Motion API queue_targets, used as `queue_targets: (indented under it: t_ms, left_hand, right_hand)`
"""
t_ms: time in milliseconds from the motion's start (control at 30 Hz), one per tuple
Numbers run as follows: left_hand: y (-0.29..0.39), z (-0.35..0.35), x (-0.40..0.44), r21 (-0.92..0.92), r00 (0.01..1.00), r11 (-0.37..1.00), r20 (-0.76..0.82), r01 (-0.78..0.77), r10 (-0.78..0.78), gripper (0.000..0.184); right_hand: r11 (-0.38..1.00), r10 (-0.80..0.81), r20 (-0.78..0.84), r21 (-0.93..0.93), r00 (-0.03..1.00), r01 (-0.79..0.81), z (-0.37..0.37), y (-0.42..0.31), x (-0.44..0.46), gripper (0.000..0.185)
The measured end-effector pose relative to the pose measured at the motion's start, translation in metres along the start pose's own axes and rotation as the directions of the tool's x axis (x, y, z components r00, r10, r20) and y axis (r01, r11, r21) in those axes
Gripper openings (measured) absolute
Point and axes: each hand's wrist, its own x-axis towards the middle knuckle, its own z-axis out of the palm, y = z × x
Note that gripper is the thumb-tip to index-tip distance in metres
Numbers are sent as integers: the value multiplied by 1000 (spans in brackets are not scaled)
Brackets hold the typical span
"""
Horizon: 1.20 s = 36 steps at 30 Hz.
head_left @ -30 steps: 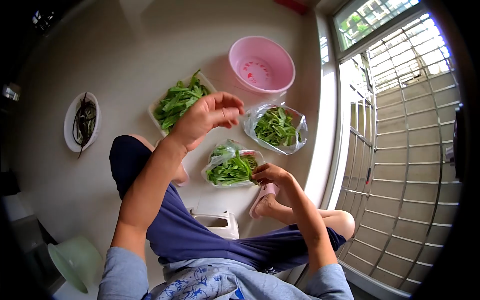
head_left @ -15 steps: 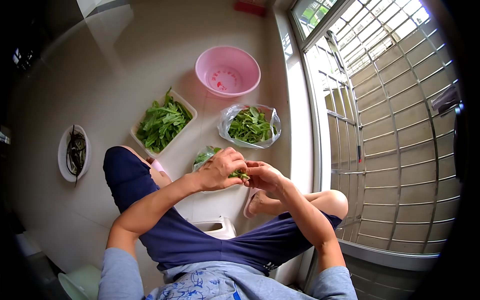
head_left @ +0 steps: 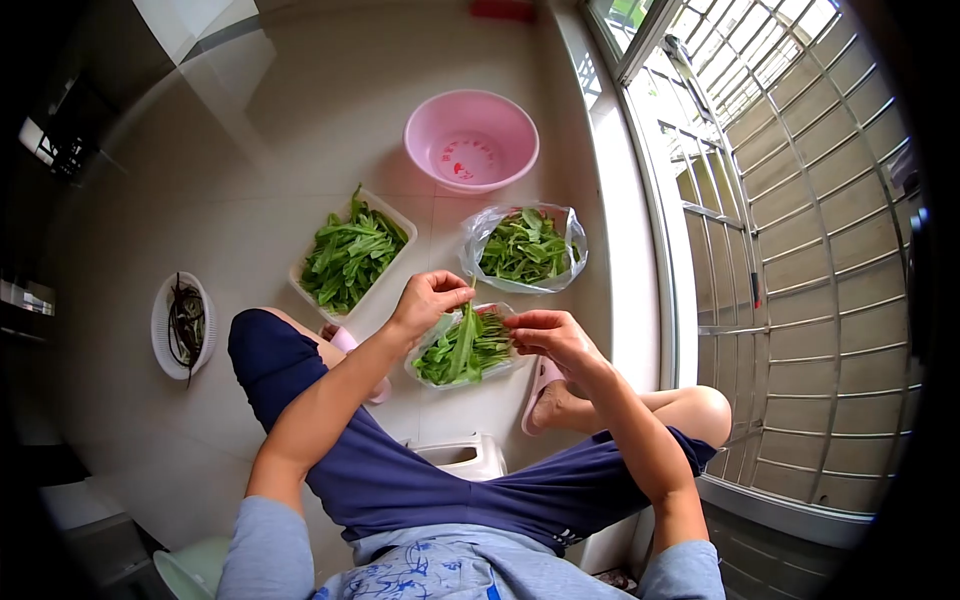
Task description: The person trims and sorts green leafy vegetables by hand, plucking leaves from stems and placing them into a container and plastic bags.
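My left hand [head_left: 430,302] pinches the stem end of a long green leaf [head_left: 464,345], which hangs down over a small clear container [head_left: 428,382] between my feet. More leafy greens [head_left: 490,345] lie in this container, their thin stems pointing right. Close to those stem ends is my right hand [head_left: 555,338], its thumb and fingers a little apart; I see nothing held in it. Just beyond stands a clear plastic bag [head_left: 575,243] of greens [head_left: 525,245]. A pale rectangular tub [head_left: 403,232] heaped with long green leaves [head_left: 350,255] sits to the left.
A pink basin [head_left: 470,140] stands farther out on the tiled floor. At far left is a white oval basket [head_left: 207,345] with dark, thin strands [head_left: 185,320]. A white stool [head_left: 485,455] is between my legs. A window ledge and metal grille [head_left: 800,300] run along the right.
My hands have parted from over the container, exposing the greens in it. My left hand has risen with a single leaf in its fingers. The view has shifted slightly.
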Motion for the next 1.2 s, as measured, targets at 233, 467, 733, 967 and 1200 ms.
queue_targets:
  t_ms: [233, 467, 733, 967, 1200]
  left_hand:
    - [-7, 6, 0, -32, 992, 991, -18, 127, -127, 14]
    - [-9, 19, -6, -39, 988, 988, 53, 148, -146, 15]
    - [-9, 12, -3, -7, 960, 978, 190, 210, -205, 15]
    - [-3, 1, 1, -108, 864, 906, 366, 410, -347, 14]
    - [-7, -4, 3, -204, 840, 897, 478, 391, -257, 15]
  right_hand:
    - [987, -100, 19, -124, 995, 102, 0, 7, 8, 19]
    - [912, -172, 1, -378, 985, 160, 14, 25, 20, 31]
    - [932, -128, 27, -339, 991, 130, 8, 27, 19, 19]
    - [914, -93, 112, -384, 989, 130, 3, 17, 14, 21]
    - [943, -68, 159, -312, 985, 115, 0, 13, 11, 17]
